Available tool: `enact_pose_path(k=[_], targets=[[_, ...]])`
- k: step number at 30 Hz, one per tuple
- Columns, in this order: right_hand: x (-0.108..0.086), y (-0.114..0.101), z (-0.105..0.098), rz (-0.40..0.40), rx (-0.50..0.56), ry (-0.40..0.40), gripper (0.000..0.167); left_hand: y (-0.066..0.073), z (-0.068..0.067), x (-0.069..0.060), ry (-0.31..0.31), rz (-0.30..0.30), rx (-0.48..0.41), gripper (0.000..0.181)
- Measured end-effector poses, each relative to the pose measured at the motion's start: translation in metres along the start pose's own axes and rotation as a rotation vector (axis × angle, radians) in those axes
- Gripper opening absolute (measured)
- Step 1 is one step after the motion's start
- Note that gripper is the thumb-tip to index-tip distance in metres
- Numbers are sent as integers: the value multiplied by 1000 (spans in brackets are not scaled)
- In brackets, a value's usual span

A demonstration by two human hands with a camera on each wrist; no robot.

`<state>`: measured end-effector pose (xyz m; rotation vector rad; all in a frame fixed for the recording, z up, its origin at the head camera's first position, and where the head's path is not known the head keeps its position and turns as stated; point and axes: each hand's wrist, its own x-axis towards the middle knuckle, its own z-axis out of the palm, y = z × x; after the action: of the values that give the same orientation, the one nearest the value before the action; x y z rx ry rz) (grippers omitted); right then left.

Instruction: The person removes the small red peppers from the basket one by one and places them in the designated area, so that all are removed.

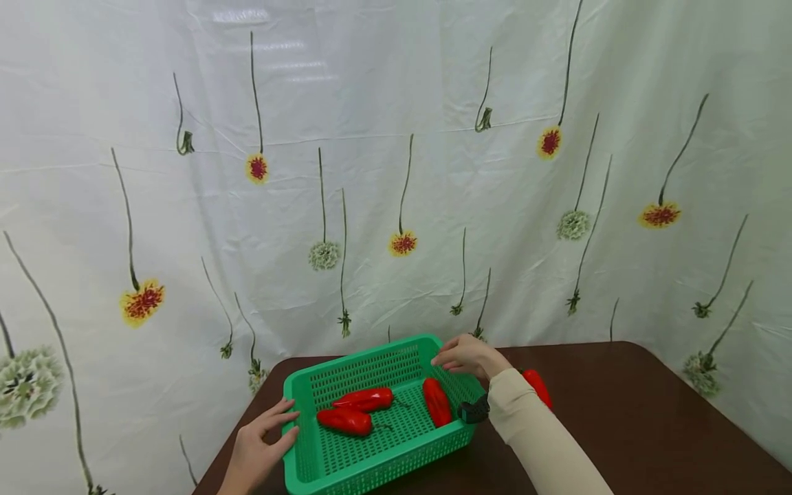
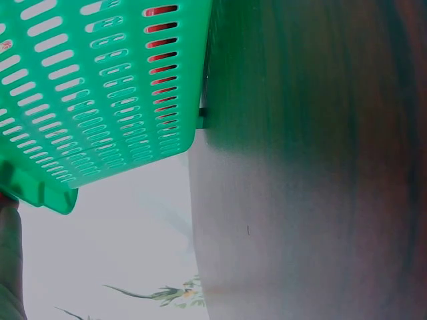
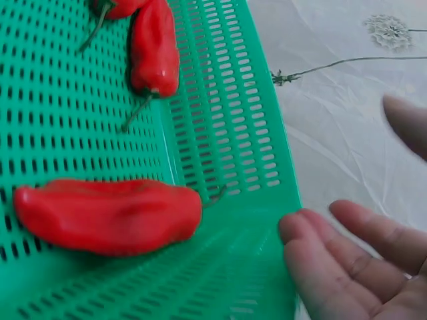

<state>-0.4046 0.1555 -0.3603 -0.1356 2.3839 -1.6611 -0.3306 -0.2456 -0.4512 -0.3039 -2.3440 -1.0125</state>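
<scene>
A green plastic basket (image 1: 380,462) with slotted walls holds three red peppers: two lie side by side at the left, and one pepper (image 1: 436,402) lies along the right wall. My left hand (image 1: 262,440) touches the left rim with its fingertips, fingers spread. In the left wrist view only part of a finger (image 2: 10,260) shows beside the rim. Over the back right corner is my right hand (image 1: 467,355), its fingers loosely extended and nothing between them. The right wrist view shows those fingers (image 3: 360,260) by the rim, thumb apart.
Another red pepper (image 1: 537,386) lies on the dark brown table (image 1: 631,412), partly hidden behind my right forearm. A black band (image 1: 474,410) with a camera sits at the right wrist. Behind the table hangs a white flower-printed cloth (image 1: 371,289).
</scene>
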Motion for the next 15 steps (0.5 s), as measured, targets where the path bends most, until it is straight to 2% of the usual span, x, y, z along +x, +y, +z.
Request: enact_pose_path(k=[9, 15], targets=[[8, 2, 17, 37, -36, 52, 54, -2, 1, -1, 4, 10, 2, 23], [11, 0, 29, 56, -88, 91, 54, -3, 1, 0, 15, 28, 4, 24]])
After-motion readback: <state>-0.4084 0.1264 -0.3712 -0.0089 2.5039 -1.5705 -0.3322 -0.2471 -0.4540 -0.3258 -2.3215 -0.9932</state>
